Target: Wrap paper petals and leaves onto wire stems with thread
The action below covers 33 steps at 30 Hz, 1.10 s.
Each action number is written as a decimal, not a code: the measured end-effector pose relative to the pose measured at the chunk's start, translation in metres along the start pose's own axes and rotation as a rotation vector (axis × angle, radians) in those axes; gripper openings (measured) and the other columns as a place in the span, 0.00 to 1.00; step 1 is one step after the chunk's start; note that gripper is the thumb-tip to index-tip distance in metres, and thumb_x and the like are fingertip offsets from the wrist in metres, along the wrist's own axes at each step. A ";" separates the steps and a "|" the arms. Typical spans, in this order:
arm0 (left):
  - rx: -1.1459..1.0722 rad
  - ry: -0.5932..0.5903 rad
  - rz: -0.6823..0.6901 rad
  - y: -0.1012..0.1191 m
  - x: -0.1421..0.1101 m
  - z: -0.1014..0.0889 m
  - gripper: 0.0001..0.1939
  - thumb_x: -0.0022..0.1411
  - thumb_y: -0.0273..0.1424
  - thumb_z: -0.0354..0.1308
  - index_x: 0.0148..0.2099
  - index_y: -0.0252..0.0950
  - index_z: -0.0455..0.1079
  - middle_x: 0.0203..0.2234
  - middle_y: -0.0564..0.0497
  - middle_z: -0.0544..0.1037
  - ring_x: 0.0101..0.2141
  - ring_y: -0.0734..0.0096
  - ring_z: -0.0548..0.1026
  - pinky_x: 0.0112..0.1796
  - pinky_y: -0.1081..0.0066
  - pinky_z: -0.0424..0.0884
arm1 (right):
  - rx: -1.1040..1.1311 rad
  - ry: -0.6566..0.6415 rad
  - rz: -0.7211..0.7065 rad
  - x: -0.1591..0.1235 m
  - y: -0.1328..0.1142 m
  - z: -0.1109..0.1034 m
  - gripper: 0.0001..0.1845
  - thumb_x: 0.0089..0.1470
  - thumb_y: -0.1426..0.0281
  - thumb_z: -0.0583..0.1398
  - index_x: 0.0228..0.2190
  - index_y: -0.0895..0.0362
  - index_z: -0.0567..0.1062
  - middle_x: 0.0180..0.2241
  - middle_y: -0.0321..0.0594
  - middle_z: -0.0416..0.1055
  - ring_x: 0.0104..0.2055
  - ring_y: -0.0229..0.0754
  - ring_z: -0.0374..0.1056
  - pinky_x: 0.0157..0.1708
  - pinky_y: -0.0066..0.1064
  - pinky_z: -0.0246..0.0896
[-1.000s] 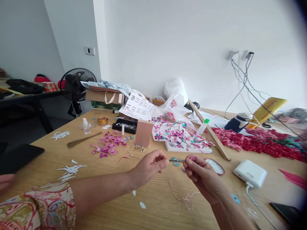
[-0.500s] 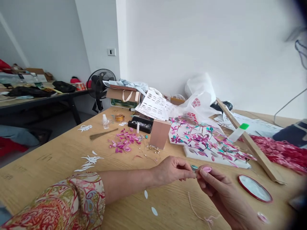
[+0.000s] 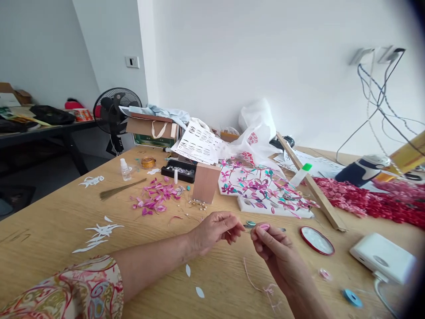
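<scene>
My right hand (image 3: pixel 277 248) pinches a small pink petal (image 3: pixel 264 227) between thumb and fingers. A teal petal (image 3: pixel 250 223) with a pale centre juts out just left of those fingertips. Facing it, my left hand (image 3: pixel 215 232) has its thumb and fingers drawn together. Whatever it may hold, perhaps a fine thread, is too small to see. A narrow gap separates the two hands above the wooden table (image 3: pixel 159 283). Two white leaf-shaped pieces (image 3: pixel 199 292) lie below my left wrist, and a pale pink thread (image 3: pixel 252 277) lies below my right hand.
Pink petals (image 3: pixel 156 195), white cut strips (image 3: pixel 101 235) and a wooden block (image 3: pixel 204 182) lie further off. Finished flower sprigs (image 3: pixel 265 186) rest on white foam. Rightward are a red-rimmed dish (image 3: pixel 317 240), a white device (image 3: pixel 381 257), a blue spool (image 3: pixel 352 297) and a wooden bar (image 3: pixel 312 186).
My view has turned to the right, bringing the white device and blue spool into sight. My hands have moved slightly apart; the right still holds the pink petal.
</scene>
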<state>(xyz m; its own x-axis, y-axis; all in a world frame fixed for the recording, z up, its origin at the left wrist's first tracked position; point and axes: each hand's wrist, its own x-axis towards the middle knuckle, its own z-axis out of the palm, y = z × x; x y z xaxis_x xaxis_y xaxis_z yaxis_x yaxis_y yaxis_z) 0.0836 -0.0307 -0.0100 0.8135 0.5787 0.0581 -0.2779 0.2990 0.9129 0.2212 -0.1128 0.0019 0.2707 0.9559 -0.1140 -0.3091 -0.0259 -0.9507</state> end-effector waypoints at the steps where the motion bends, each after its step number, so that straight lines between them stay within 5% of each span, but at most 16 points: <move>1: -0.023 -0.007 -0.008 0.000 0.000 0.000 0.19 0.54 0.43 0.51 0.32 0.29 0.68 0.23 0.51 0.67 0.22 0.79 0.64 0.26 0.75 0.59 | -0.004 0.007 -0.005 0.000 0.001 0.000 0.10 0.41 0.65 0.63 0.19 0.58 0.69 0.20 0.32 0.65 0.19 0.28 0.52 0.16 0.21 0.42; 9: 0.128 0.087 0.005 -0.004 0.001 0.003 0.11 0.49 0.34 0.58 0.25 0.30 0.66 0.16 0.55 0.64 0.20 0.80 0.60 0.24 0.77 0.56 | -0.092 0.034 -0.055 0.001 0.006 0.002 0.11 0.39 0.63 0.64 0.20 0.58 0.70 0.19 0.33 0.65 0.18 0.28 0.53 0.15 0.21 0.42; 26: 0.030 0.070 -0.075 -0.006 0.005 -0.008 0.12 0.48 0.36 0.59 0.24 0.30 0.64 0.19 0.54 0.66 0.20 0.82 0.61 0.23 0.77 0.55 | -0.132 0.070 0.004 0.005 0.006 -0.005 0.15 0.37 0.60 0.64 0.18 0.58 0.68 0.15 0.30 0.61 0.16 0.28 0.51 0.14 0.21 0.38; 33: 0.200 0.104 0.007 -0.002 0.004 -0.004 0.14 0.45 0.36 0.61 0.33 0.33 0.66 0.25 0.54 0.67 0.25 0.79 0.63 0.28 0.76 0.57 | -0.251 0.127 -0.023 0.006 0.012 -0.002 0.16 0.35 0.59 0.64 0.16 0.58 0.67 0.12 0.29 0.58 0.14 0.28 0.49 0.14 0.22 0.38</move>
<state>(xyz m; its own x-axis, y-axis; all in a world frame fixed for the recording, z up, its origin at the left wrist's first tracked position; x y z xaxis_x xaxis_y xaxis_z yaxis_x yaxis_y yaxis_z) 0.0859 -0.0261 -0.0132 0.7517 0.6588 0.0318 -0.1681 0.1448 0.9751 0.2208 -0.1079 -0.0103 0.3918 0.9132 -0.1121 -0.0708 -0.0916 -0.9933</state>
